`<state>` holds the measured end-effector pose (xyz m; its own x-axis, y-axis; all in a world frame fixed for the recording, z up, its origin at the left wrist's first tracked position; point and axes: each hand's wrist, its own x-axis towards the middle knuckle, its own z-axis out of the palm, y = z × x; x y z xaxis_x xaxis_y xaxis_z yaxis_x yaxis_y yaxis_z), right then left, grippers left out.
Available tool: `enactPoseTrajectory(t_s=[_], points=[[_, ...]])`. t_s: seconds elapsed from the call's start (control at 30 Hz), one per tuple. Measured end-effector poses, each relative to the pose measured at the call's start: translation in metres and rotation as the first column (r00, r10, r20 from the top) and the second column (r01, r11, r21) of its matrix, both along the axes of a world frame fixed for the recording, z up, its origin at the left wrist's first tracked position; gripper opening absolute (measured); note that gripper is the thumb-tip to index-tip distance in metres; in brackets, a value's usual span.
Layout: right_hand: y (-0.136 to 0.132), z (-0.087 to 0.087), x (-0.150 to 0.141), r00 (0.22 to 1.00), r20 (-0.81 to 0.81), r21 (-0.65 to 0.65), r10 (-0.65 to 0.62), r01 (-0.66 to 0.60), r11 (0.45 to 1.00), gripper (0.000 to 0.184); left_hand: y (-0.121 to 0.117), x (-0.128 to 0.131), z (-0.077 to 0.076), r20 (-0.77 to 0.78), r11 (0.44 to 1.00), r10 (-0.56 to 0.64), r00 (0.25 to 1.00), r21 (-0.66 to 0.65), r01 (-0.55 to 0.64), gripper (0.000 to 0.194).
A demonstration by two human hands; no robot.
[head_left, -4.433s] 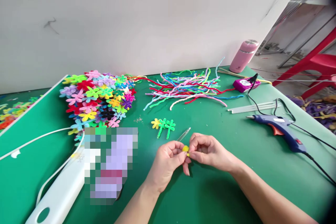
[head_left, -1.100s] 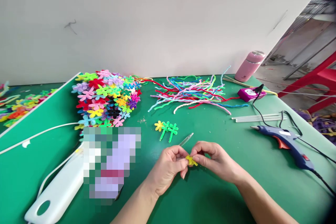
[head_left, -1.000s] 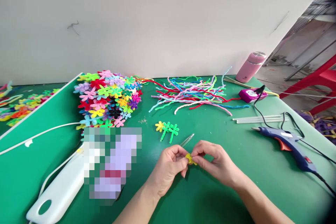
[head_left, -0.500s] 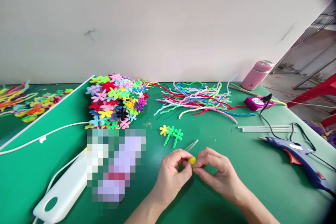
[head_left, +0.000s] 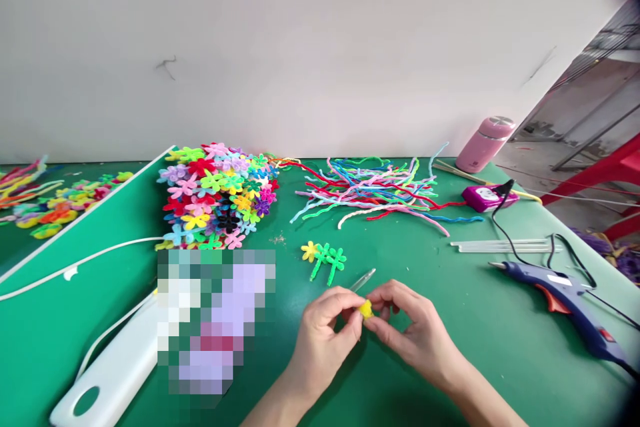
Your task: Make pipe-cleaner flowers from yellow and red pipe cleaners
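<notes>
green tbl [head_left: 430, 260], both hands [head_left: 325, 330] [head_left: 417, 323] pinch yellow fuzzy pc [head_left: 367, 309], glue gun [head_left: 570, 298] to r

Can't read any text, brand or number, only spot a tiny mark [head_left: 475, 165] on the pink bottle [head_left: 485, 145] at the table's [head_left: 425, 380] far right corner and a white label [head_left: 559, 279] on the glue gun [head_left: 575, 307] toward the right edge, both illegible.

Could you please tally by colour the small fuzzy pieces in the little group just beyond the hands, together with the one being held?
Green: 2 (left stemmed flower, right stemmed flower)
Yellow: 2 (yellow flower beside them, yellow piece in the fingers of the left hand and right hand)
Total: 4
</notes>
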<state>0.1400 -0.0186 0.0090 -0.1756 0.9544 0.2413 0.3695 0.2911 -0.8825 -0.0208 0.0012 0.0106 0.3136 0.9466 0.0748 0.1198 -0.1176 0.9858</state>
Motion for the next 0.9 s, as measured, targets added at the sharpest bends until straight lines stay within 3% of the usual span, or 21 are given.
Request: enactPoseTrajectory(t_s=[0.23,0.37,0.5,0.6,0.67,0.73,0.83,0.9], points=[[0.001,0.002,0.0,0.999,-0.036,0.099,0.038,-0.034,0.994,0.008,-0.002,0.0,0.008,0.049,0.997,-0.017,0.999,-0.079,0.021,0.008],[0.0,0.001,0.001,0.999,-0.022,0.222,0.047,-0.041,0.974,0.013,-0.004,-0.001,0.011,-0.006,0.989,-0.015,1.0,0.146,0.016,0.017],[0.0,-0.001,0.001,0.999,-0.019,0.276,0.034,-0.027,0.961,0.019,-0.008,-0.002,0.008,-0.073,0.907,0.074,0.995,0.42,-0.036,0.029],[-0.001,-0.002,0.0,0.999,-0.01,0.317,-0.031,0.032,0.948,0.021,-0.01,-0.002,0.005,-0.088,0.867,0.131,0.987,0.494,-0.071,0.032],[-0.002,-0.002,-0.001,0.997,0.051,0.355,-0.057,0.035,0.934,0.019,-0.011,0.0,0.005,-0.094,0.881,0.155,0.983,0.463,-0.095,0.029],[-0.002,-0.002,0.0,0.987,0.142,0.395,-0.073,0.011,0.918,0.016,-0.01,0.002,0.005,-0.092,0.93,0.163,0.982,0.346,-0.122,0.02],[-0.002,-0.003,0.002,0.962,0.255,0.436,-0.101,-0.021,0.9,0.014,-0.009,0.006,0.007,-0.053,0.993,0.111,0.992,0.045,-0.109,0.007],[-0.001,-0.004,0.003,0.951,0.291,0.436,-0.102,-0.037,0.899,0.013,-0.008,0.008,0.008,0.02,0.985,0.066,0.998,-0.163,-0.062,0.004]])
